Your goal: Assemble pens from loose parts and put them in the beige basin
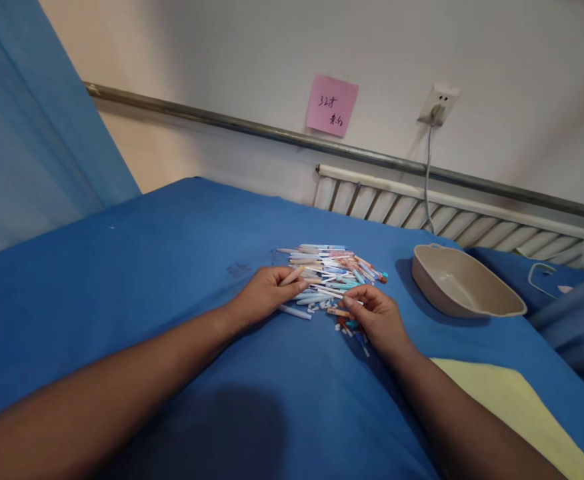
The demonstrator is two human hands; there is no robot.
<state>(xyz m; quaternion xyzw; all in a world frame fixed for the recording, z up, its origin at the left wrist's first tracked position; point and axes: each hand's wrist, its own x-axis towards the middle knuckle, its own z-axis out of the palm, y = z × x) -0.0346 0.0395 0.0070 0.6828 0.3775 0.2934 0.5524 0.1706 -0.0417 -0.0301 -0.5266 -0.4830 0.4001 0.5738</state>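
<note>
Closed round a peach-coloured pen barrel (pixel 293 275), my left hand (pixel 265 292) is at the near left side of a pile of pens and pen parts (pixel 322 263). Thumb and fingers of my right hand (pixel 379 317) pinch a thin white stick (pixel 331 292), which points left toward the other hand. Below the left fingers lies a pale lilac pen barrel (pixel 296 312). Small white pieces (pixel 317 307) are scattered between the hands. Beside the right hand lie an orange pen part (pixel 339 312) and several small dark and blue parts, partly hidden by it.
A beige plastic basin (pixel 425 273) stands at the right on the blue cloth (pixel 172 267). A yellow cloth (pixel 497 387) lies near my right forearm. Behind are a radiator (pixel 372 200), a metal rail (pixel 252 130), a plugged-in socket (pixel 439 105) and a pink note (pixel 332 105).
</note>
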